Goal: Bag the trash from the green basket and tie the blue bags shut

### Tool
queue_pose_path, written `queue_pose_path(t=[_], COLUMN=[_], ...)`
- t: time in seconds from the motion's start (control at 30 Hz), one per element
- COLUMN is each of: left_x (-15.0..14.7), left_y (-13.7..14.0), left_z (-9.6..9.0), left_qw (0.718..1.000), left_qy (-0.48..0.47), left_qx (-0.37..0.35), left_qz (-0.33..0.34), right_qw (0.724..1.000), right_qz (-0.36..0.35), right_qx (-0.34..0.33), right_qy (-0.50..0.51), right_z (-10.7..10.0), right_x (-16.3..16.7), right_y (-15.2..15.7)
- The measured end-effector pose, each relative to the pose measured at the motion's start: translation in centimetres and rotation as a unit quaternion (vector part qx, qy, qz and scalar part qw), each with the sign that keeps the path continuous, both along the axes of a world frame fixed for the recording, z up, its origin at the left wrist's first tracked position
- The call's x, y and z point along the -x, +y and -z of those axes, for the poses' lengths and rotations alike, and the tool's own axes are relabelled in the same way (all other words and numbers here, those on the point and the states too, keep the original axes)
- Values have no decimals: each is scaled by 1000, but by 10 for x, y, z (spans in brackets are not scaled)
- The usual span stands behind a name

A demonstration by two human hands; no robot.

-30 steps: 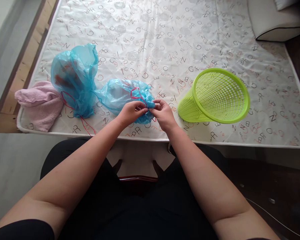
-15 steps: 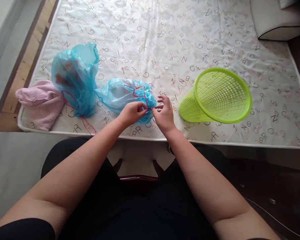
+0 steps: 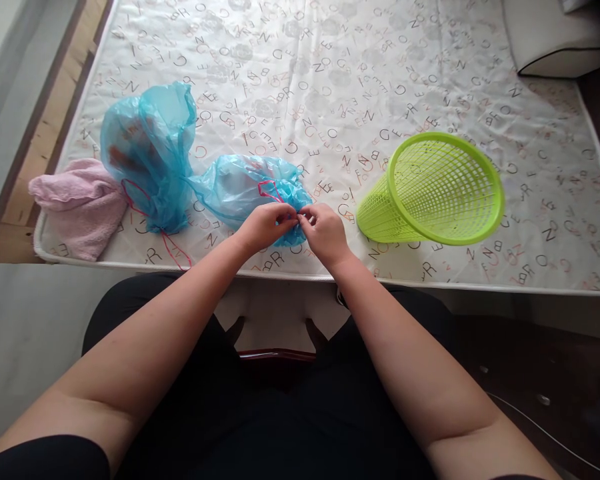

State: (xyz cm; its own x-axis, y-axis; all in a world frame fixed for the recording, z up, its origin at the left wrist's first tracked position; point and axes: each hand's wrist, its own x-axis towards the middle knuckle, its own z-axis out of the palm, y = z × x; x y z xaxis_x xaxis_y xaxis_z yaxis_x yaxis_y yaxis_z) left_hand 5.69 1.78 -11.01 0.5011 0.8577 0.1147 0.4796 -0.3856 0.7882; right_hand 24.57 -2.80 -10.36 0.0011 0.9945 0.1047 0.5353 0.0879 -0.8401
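A blue translucent plastic bag [image 3: 235,187] lies on the mattress with its gathered mouth toward the right. Red drawstring [image 3: 270,190] loops up from that bunched end. My left hand [image 3: 267,223] pinches the drawstring at the gathered mouth, thumb against forefinger. Fingertip to fingertip with it, my right hand [image 3: 325,230] is closed in a pinch on the same spot; the exact bit of string between the fingers is hidden. Left of this stands a second, fuller blue bag [image 3: 150,147] with brownish contents and its own red string hanging over the mattress edge.
A lime-green mesh basket [image 3: 445,190] stands tilted in view to the right of my hands. At the left corner lies a crumpled pink towel [image 3: 83,207]. The letter-printed mattress [image 3: 360,73] fills the surface, and a white cushioned object [image 3: 563,43] sits at the far right.
My right hand's spread fingers have curled in and come closer to the left fingertips. The red loop above the bag's mouth has dropped lower and shrunk.
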Motion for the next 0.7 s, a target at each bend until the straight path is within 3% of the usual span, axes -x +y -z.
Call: queue_pose_path(t=[0.3,0.53,0.7], left_x=[1,1,0], left_y=[-1,0,-2], left_z=[-3,-6,-7], left_qw=[1000,996,995], left_qy=[-24,-59,-68], left_qx=[12,65,77], left_qz=[15,19,18], right_qw=[982,988,994], right_qz=[7,63,39], right_qx=[148,75,38], right_qy=[118,115,93], right_z=[2,-12,-15], right_x=[-5,-5,-3], right_y=[5,4,1])
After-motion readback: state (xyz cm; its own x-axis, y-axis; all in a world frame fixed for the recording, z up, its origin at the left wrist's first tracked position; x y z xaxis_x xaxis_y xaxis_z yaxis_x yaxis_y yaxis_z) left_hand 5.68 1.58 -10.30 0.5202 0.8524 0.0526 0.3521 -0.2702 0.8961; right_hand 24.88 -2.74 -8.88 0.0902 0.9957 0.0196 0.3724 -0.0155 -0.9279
